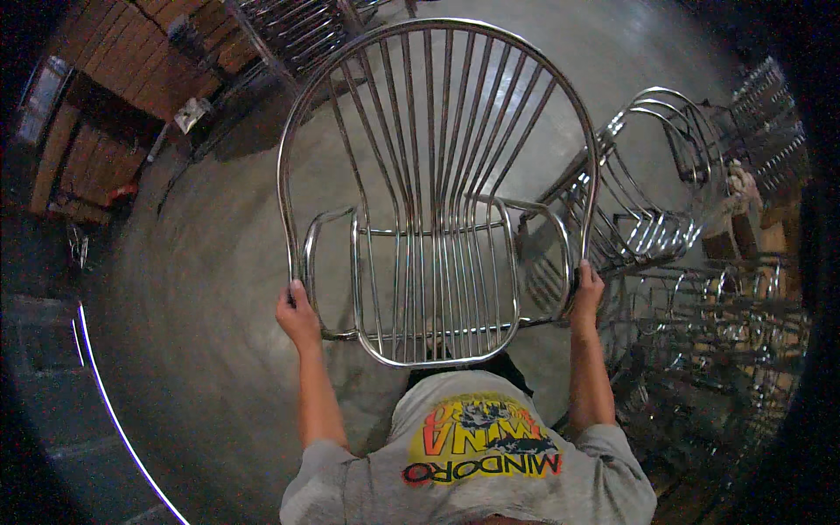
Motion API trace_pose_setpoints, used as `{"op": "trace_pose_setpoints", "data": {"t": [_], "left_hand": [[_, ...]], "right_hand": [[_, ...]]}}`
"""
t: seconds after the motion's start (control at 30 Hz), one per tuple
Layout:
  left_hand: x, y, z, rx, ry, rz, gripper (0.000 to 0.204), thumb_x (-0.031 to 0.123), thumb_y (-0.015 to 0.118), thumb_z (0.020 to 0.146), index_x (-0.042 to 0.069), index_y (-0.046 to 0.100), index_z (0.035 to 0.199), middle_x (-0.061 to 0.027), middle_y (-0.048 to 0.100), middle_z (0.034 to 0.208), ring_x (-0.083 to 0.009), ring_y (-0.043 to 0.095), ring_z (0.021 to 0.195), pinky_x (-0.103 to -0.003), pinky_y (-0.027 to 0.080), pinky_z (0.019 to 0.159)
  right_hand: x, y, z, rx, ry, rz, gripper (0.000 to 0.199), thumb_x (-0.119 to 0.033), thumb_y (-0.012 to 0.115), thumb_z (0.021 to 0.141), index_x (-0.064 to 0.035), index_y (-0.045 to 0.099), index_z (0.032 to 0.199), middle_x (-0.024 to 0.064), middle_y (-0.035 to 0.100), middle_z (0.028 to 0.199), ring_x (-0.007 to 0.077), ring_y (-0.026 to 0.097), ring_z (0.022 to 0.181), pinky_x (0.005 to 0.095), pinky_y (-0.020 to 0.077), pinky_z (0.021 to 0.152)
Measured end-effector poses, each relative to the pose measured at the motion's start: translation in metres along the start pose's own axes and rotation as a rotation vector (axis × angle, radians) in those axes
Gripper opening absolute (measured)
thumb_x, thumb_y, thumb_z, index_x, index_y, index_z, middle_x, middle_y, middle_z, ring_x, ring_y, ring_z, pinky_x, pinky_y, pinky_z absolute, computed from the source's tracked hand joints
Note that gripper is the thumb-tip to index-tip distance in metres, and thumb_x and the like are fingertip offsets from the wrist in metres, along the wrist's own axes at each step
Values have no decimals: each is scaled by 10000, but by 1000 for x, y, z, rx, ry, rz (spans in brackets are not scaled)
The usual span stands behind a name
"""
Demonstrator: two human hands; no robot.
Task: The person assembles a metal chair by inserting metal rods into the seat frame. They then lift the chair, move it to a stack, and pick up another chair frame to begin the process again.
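Grey concrete floor [219,289] spreads below a shiny metal chair frame [433,201], held up off it in front of the person. A stack of similar chairs [652,201] stands at the right. The left hand [297,317] and right hand [586,293] each have fingers wrapped around a side of the frame's outer hoop.

Head fisheye, straight down, close over a held chair frame [437,192]
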State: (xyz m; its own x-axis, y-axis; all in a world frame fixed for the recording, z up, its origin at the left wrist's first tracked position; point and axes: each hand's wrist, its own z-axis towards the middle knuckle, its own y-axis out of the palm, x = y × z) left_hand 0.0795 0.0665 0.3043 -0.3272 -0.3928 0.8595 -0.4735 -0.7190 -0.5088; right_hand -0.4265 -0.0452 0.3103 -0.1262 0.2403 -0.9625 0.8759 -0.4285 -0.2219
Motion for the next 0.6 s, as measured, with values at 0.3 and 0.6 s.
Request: {"op": "trace_pose_setpoints", "data": {"t": [0.3,0.6], "left_hand": [[-70,-6,-59,269,-117,-255,378,286,541,942,-53,581,780,-68,538,658,-159,472,653,-323,388,606],[-90,4,-95,366,-201,-133,393,309,537,943,-53,597,801,-78,515,650,-176,450,618,-339,372,577]], "right_hand": [[25,36,17,-103,109,-186,468,-421,619,915,42,623,851,32,578,730,114,480,664,283,399,619],[76,90,64,-214,-81,-371,531,-466,634,888,62,636,823,58,604,736,141,493,662,306,420,650]]}}
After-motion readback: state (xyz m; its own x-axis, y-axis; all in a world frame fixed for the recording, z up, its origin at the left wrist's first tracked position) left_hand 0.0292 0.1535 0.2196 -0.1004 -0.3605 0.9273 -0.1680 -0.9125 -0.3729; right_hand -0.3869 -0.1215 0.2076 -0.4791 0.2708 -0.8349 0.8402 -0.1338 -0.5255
